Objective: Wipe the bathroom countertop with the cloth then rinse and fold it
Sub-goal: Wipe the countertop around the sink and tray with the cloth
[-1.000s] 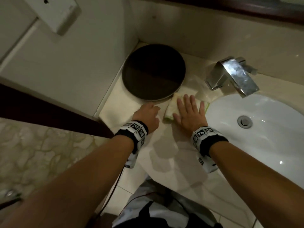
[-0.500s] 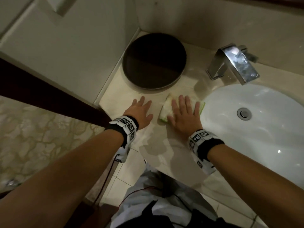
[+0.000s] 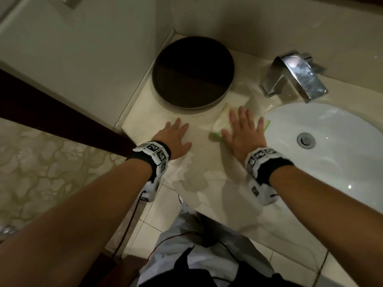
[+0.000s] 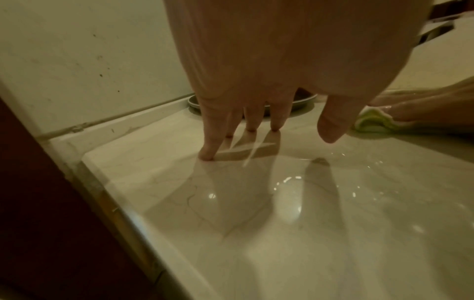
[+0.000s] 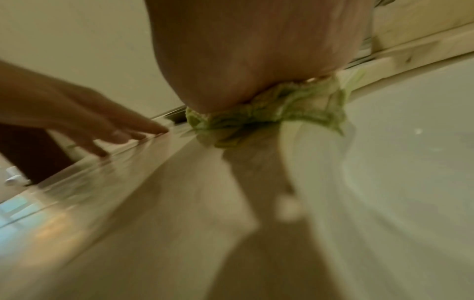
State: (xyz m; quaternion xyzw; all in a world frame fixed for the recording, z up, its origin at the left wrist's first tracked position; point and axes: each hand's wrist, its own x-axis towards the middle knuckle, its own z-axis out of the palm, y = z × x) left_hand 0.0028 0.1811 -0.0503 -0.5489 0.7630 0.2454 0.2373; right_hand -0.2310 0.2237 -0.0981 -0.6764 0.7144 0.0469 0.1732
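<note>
A folded green-and-white cloth [image 3: 220, 121] lies on the pale marble countertop [image 3: 207, 168], between the dark tray and the sink rim. My right hand [image 3: 242, 129] presses flat on it with straight fingers; its edges [image 5: 269, 113] stick out under the palm. My left hand [image 3: 174, 135] rests on the bare counter to the left, fingers straight and spread, tips [image 4: 207, 156] touching the stone. The cloth's corner [image 4: 372, 121] shows beside the left thumb. The counter looks wet and glossy near the front.
A round dark tray [image 3: 192, 72] sits in the back corner against the wall. A chrome faucet [image 3: 294, 75] stands behind the white oval sink [image 3: 331, 154], which has a drain [image 3: 306, 140]. A dark wooden frame [image 3: 51, 117] borders the counter's left end.
The left hand uncurled and now lies flat with spread fingers. The right hand stays pressed on the cloth, which has slid a little right toward the sink rim.
</note>
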